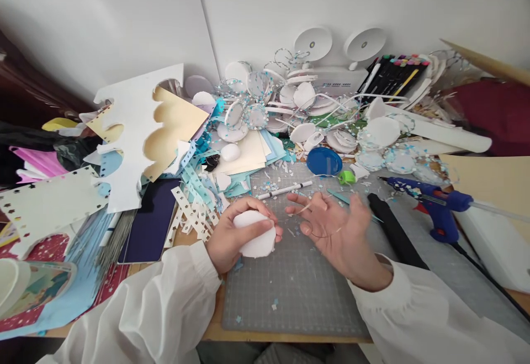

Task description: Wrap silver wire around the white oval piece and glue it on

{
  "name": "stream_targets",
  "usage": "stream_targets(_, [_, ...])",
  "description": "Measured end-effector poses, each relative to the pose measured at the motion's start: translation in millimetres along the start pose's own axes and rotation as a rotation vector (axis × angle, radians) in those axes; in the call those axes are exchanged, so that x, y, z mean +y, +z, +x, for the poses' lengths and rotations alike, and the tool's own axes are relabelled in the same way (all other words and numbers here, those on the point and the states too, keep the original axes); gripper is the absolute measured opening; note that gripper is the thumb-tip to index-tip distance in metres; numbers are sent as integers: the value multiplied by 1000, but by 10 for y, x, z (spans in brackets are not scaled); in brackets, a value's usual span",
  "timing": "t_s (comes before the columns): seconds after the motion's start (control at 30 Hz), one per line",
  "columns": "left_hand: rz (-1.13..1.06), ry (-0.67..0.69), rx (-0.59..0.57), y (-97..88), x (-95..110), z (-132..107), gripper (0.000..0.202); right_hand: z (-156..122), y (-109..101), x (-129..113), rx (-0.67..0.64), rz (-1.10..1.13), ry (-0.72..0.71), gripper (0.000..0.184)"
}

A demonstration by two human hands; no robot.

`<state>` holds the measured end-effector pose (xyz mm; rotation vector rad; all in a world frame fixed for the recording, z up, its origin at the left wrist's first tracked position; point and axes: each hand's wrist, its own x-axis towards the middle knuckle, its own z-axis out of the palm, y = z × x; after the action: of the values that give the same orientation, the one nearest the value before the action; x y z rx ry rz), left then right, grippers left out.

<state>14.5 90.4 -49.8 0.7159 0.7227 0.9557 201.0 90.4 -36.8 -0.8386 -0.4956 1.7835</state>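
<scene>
My left hand point(244, 235) is closed around a white rounded disc point(255, 236), thumb across its face and fingers behind it. Right of it, my right hand point(337, 237) is turned palm up with its fingers apart. A thin pale strand point(331, 235) loops across the palm and fingers; whether it is thread or wire I cannot tell. Both hands are over the grey cutting mat point(290, 303). Beyond them lie a white pen point(285, 189), a blue round lid point(324, 162) and a small green roll point(346, 177).
Blue glue gun point(439, 204) and black rod-like object point(393, 228) lie at right. White discs with glittery trim point(256, 115) pile up at the back. Cut foam sheets point(136, 148), star-punched strips point(192, 217) and a dark blue flat case point(149, 223) lie left. Markers point(393, 77) stand behind.
</scene>
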Motion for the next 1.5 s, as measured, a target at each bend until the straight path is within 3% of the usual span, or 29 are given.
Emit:
stream_targets(0.23, [-20,-2,19,17,22,1,16,7,-10,27,60,-164,-69,23])
stream_targets(0.43, [9,-12,6,8,36,10,28,33,-40,70,90,-278,-132,41])
stream_targets(0.57, [44,21,-10,-17,-29,-6,32,5,-18,169,20,-438,-75,48])
stream_targets(0.7, [243,148,36,-70,-105,-31,34,-51,-8,273,-100,-628,-105,50])
stream_targets(0.83, [359,256,16,-83,-131,-69,34,-77,-41,366,-145,-719,-153,49])
stream_targets(1.2, [456,227,22,-62,-94,-84,35,-94,-61,379,-157,-739,-260,39])
stream_targets(1.5, [595,266,41,-42,-50,-83,37,-135,-79,387,-156,-882,-332,33])
